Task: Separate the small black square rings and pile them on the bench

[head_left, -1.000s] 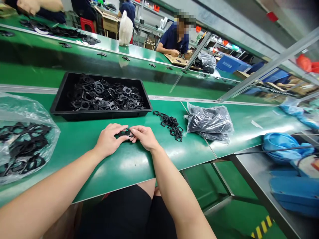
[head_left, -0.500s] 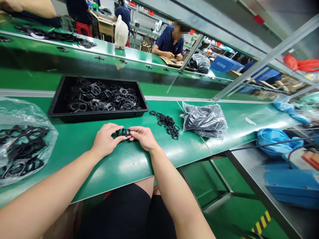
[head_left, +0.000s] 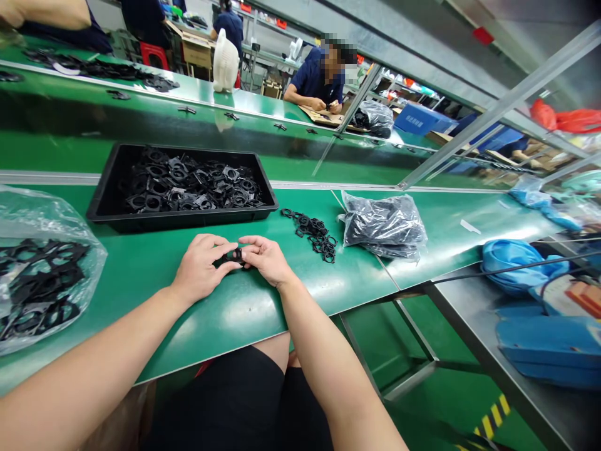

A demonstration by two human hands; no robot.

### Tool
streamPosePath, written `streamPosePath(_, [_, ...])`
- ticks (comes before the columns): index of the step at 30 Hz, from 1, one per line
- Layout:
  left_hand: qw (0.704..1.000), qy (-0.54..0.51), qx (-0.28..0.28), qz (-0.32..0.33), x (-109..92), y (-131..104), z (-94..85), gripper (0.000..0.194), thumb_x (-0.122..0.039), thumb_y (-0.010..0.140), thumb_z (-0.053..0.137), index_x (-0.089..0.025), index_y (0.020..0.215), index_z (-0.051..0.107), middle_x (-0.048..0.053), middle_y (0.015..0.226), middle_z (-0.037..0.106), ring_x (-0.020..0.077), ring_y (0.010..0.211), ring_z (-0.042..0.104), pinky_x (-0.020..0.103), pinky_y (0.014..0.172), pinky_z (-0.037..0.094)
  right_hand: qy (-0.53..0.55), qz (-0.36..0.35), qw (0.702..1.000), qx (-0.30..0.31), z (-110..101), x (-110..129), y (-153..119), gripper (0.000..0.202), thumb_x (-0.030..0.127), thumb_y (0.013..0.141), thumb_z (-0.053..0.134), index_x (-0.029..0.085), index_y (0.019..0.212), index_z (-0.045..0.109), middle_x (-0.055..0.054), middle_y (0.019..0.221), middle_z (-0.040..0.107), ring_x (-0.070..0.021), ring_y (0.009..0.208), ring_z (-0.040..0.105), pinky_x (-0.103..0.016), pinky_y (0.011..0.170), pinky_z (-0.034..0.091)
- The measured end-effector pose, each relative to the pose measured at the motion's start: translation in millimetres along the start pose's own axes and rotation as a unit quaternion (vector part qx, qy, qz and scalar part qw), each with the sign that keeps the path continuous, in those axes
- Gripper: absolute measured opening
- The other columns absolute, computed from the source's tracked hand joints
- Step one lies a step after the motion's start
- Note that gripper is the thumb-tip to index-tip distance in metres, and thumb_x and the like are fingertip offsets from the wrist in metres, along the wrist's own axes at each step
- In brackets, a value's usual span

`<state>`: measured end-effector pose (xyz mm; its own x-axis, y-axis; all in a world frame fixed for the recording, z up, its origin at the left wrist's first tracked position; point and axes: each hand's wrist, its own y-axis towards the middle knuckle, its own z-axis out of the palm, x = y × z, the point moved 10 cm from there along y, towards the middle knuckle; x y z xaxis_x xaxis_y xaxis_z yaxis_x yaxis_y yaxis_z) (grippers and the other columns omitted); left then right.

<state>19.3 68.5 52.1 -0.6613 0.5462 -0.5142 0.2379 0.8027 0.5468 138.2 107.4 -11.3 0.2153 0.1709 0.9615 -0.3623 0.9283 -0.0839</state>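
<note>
Between my two hands is a small black ring-shaped part (head_left: 231, 256), just above the green table (head_left: 244, 313). My left hand (head_left: 200, 266) pinches it from the left with thumb and fingers. From the right, the fingers of my right hand (head_left: 265, 258) close on its other end, covering much of it. Behind my hands stands a black tray (head_left: 183, 220) heaped with black plates that have round holes. To the right of my right hand lies a loose pile of thin black rings (head_left: 315, 233).
A clear bag of black parts (head_left: 47, 282) lies at left, another filled plastic bag (head_left: 385, 222) at right. Beyond the tray runs a green conveyor belt (head_left: 188, 134) with scattered parts. A co-worker (head_left: 314, 81) sits across it. A metal post (head_left: 451, 138) slants at right.
My right hand has shifted slightly left, and my hands are closer together. The black part has turned and is more hidden by my fingers.
</note>
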Motion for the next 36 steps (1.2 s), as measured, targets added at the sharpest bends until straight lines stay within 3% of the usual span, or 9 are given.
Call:
streamPosePath(9, [1.0,-0.008,-0.009,-0.007,-2,1,-2.1,0.032,-0.043,0.078,0.064,-0.023,0.103,0.07,0.006,0.093,0.068,0.0225,0.092,0.057,0.037,0.087,0.044,0.037,0.002,0.999,0.01,1,2,-2,0.045,0.03,0.058,0.083,0.016,0.096,0.062,-0.001,0.073,0.071,-0.0089,0.057,0.06,-0.018,0.051,0.045])
streamPosePath(16, [0.997,-0.051,-0.007,-0.051,5,-2,1.3,0.035,-0.043,0.079,0.063,-0.023,0.107,0.068,0.005,0.098,0.064,0.0186,0.09,0.061,0.031,0.083,0.048,0.035,-0.014,0.999,0.008,-1,4,-1,0.045,0.03,0.059,0.083,0.016,0.095,0.061,0.0,0.07,0.069,-0.0088,0.057,0.059,-0.018,0.05,0.044])
streamPosePath(27, [0.983,-0.132,-0.004,-0.126,20,-4,9.4,0.039,-0.045,0.07,0.07,-0.022,0.102,0.069,0.006,0.098,0.062,0.0181,0.082,0.061,0.032,0.074,0.052,0.01,-0.001,1.0,-0.018,-2,3,-1,0.039,0.029,0.054,0.084,0.015,0.086,0.065,0.0,0.071,0.067,-0.0089,0.059,0.06,-0.019,0.051,0.045])
streamPosePath(29, [0.967,-0.19,-0.005,-0.172,29,-6,13.7,0.05,-0.046,0.066,0.073,-0.021,0.108,0.066,0.008,0.104,0.062,0.0182,0.08,0.063,0.034,0.073,0.053,0.018,-0.006,1.0,-0.018,-4,3,-1,0.04,0.029,0.055,0.084,0.015,0.087,0.065,-0.001,0.073,0.069,-0.0097,0.061,0.061,-0.019,0.05,0.045])
streamPosePath(31, [0.926,-0.284,-0.001,-0.248,42,-11,23.4,0.057,-0.048,0.065,0.074,-0.017,0.112,0.062,0.009,0.102,0.064,0.0183,0.077,0.064,0.036,0.074,0.054,0.027,-0.011,0.999,-0.02,-6,4,0,0.04,0.029,0.055,0.083,0.016,0.088,0.065,-0.001,0.074,0.069,-0.0098,0.06,0.061,-0.018,0.049,0.044])
streamPosePath(34, [0.845,-0.41,0.009,-0.343,54,-18,39.5,0.05,-0.05,0.065,0.073,-0.012,0.097,0.067,0.007,0.084,0.069,0.0185,0.073,0.065,0.038,0.077,0.053,0.029,-0.018,0.999,-0.022,-8,4,1,0.038,0.028,0.056,0.083,0.015,0.088,0.066,-0.002,0.073,0.07,-0.0092,0.057,0.06,-0.018,0.047,0.044])
streamPosePath(36, [0.813,-0.449,0.012,-0.371,56,-20,44.0,0.046,-0.049,0.061,0.076,-0.012,0.086,0.069,0.007,0.077,0.07,0.0181,0.07,0.064,0.038,0.077,0.052,0.021,-0.018,0.999,-0.025,-8,4,1,0.038,0.028,0.056,0.083,0.015,0.088,0.067,-0.002,0.073,0.07,-0.0098,0.059,0.061,-0.018,0.048,0.044])
